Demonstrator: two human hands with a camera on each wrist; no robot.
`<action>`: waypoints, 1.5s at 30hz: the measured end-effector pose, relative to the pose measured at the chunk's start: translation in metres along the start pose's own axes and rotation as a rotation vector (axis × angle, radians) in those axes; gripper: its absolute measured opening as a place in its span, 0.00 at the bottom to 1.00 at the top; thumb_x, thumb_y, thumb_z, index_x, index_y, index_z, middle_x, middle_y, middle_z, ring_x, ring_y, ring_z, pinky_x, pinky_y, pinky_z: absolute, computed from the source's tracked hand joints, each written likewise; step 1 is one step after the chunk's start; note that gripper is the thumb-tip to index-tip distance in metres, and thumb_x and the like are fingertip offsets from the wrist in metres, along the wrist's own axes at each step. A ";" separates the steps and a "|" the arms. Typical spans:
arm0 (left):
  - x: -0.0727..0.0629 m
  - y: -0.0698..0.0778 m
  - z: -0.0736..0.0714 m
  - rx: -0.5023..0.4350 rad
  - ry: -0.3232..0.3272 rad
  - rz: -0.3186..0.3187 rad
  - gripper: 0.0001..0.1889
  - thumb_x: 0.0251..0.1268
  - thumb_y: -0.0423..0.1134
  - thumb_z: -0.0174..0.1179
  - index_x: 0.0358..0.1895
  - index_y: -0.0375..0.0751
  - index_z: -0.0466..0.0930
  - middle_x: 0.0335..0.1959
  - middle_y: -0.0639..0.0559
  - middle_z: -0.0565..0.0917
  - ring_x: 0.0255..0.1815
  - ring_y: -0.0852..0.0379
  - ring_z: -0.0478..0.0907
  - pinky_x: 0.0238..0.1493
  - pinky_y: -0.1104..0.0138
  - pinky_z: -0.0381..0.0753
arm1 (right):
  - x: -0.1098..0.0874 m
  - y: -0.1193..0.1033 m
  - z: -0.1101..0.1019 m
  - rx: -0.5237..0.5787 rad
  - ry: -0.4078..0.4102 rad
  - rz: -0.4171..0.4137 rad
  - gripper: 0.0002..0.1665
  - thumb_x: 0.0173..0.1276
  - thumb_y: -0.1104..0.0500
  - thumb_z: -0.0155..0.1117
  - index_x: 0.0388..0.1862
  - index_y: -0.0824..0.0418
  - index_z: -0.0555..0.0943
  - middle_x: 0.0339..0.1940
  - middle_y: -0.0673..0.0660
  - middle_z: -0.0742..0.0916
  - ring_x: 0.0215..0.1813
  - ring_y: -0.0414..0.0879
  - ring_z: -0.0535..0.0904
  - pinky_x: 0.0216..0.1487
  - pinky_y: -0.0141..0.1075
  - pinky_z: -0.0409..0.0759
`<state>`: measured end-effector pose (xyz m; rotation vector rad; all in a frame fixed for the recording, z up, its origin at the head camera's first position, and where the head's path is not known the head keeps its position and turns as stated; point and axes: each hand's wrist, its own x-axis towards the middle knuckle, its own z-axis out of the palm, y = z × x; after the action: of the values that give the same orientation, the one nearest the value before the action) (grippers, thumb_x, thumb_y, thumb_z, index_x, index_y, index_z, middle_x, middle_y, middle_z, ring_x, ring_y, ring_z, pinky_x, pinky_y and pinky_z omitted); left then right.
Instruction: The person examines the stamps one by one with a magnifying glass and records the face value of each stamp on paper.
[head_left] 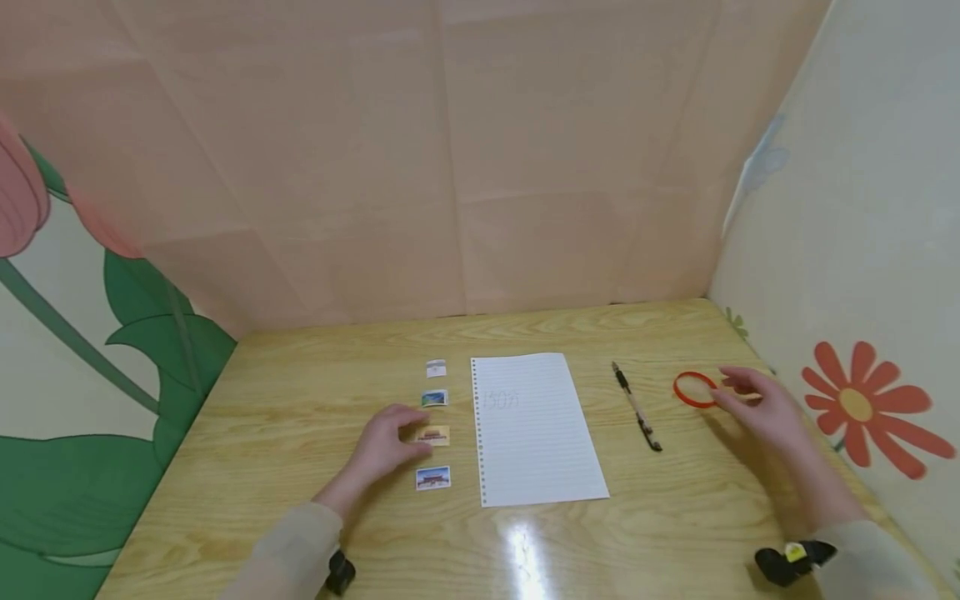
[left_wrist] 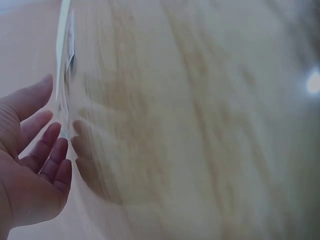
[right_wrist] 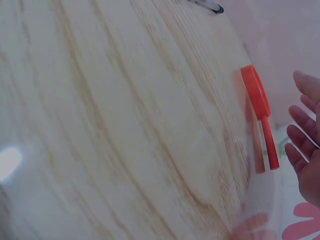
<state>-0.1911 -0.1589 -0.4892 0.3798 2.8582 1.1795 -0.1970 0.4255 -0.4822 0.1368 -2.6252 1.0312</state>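
Four small rectangular printed papers [head_left: 432, 477] lie left, near the spread left hand [head_left: 390, 440]. Right, the spread right hand [head_left: 765, 412] hovers beside a red, round-rimmed magnifying glass [right_wrist: 255, 92].

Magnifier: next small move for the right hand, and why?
Probably ease the right hand in and pinch the handle of the magnifier: the right wrist view shows the hand open beside it, gripping nothing.

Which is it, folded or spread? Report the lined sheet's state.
Spread: the lined sheet lies open on the table, all four corners visible.
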 end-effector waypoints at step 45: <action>0.002 -0.011 0.000 0.035 -0.015 -0.014 0.21 0.49 0.37 0.78 0.50 0.46 0.87 0.51 0.52 0.82 0.56 0.48 0.76 0.64 0.51 0.69 | -0.022 0.048 -0.014 0.009 -0.114 0.025 0.37 0.66 0.55 0.71 0.68 0.70 0.72 0.56 0.53 0.82 0.54 0.18 0.63 0.51 0.11 0.55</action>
<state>-0.1951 -0.1662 -0.4972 0.3681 2.8674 1.1202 -0.1824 0.4694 -0.5110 0.1707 -2.7312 1.0733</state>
